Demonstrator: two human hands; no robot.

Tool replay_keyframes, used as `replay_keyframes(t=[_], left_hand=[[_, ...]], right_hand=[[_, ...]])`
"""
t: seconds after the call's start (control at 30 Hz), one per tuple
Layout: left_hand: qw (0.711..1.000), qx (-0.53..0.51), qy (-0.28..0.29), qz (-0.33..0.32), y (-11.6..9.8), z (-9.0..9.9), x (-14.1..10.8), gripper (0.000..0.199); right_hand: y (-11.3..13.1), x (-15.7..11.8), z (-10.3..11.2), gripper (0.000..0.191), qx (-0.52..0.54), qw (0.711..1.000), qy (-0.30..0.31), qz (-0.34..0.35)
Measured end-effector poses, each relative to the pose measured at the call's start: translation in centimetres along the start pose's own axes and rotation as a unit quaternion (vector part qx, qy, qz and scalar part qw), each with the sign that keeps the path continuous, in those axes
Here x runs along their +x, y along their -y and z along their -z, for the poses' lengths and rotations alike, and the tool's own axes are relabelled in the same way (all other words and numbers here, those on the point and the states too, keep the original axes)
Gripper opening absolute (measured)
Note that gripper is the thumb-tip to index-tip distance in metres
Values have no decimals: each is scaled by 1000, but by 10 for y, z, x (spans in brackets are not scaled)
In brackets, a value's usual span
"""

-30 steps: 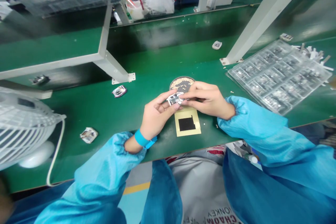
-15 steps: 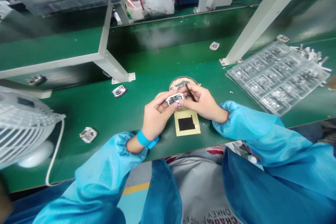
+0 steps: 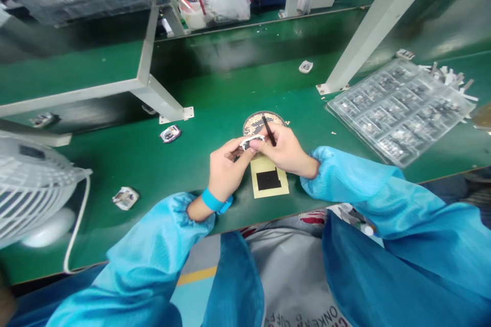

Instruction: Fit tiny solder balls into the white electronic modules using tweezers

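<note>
My left hand (image 3: 229, 166) is closed on the left end of a small white plastic housing (image 3: 246, 142) with dark electronic parts inside. My right hand (image 3: 284, 150) pinches the housing's right side, its thumb near the left thumb. Between the right fingers a slim black tool, like tweezers (image 3: 269, 130), points up and away. Fingers hide part of the housing. Just beyond the hands lies a round dish (image 3: 256, 121) of small beige and dark pieces. Below them, a yellow sheet (image 3: 270, 193) with a black rectangular patch (image 3: 268, 180) lies on the bench.
Similar housings lie on the green bench (image 3: 215, 112): one at left (image 3: 125, 198), one farther back (image 3: 171, 134), one behind (image 3: 306, 66). A clear compartment tray (image 3: 402, 110) of small parts sits right. A white fan (image 3: 36, 189) stands left. Metal posts (image 3: 378, 30) rise from the bench.
The housing has tilted in my hands, so less of its inside shows. The black tool now stands more upright. The whole view has shifted slightly.
</note>
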State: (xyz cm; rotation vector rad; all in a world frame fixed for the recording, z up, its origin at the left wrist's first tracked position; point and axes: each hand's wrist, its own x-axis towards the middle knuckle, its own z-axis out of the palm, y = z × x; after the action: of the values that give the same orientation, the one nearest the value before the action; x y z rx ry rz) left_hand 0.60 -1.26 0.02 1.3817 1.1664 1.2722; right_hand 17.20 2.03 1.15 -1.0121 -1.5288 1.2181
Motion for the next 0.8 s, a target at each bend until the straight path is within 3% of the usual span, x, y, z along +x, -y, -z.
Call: replay_keyframes(t=[0.43, 0.53, 0.67, 0.8], left_hand=[[999, -28, -42, -13, -4, -8, 3, 30], [998, -59, -23, 16, -2, -6, 7, 36], [1000, 1, 1, -10, 4, -2, 6, 30], [996, 74, 3, -38, 9, 1, 3, 26]], right_hand=[[-6, 5, -4, 49, -9, 999, -20, 29], [-3, 8, 6, 37, -99, 990, -16, 100], [2, 6, 22, 42, -210, 951, -18, 224], [-2, 5, 32, 14, -221, 926, 35, 305]])
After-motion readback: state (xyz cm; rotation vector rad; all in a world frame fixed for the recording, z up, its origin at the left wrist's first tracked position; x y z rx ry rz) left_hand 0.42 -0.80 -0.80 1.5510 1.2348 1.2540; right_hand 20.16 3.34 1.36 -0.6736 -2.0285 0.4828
